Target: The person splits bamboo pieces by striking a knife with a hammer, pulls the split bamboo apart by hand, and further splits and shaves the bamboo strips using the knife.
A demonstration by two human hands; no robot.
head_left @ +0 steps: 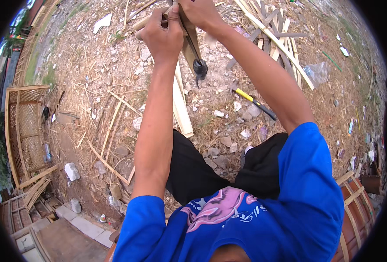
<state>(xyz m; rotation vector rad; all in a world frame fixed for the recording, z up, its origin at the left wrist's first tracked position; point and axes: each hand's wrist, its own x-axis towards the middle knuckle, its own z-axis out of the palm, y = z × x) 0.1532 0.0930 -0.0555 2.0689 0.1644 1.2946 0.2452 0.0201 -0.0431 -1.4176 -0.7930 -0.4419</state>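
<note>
At the top edge, my left hand (163, 37) is closed with its thumb raised, gripping a brown wooden piece (141, 29) that juts out on its left. Beside it is my right hand (201, 16), its fingers bent in and partly cut off by the frame. Between the hands runs a long, narrow brown-grey piece (190, 43), with a dark line along it. Its near end is a black, wrapped-looking lump (200, 69) with a loose strip hanging down. What the right fingers hold cannot be made out. A hammer (253, 101) with a yellow and black handle lies on the ground below my right forearm.
Pale wooden strips (182, 107) lie before my knees. A heap of wooden slats (281, 41) is at the far right, near a clear plastic bag (316, 72). Stones and straw cover the ground. A wooden lattice frame (10, 135) stands at the left, above planks (38, 192).
</note>
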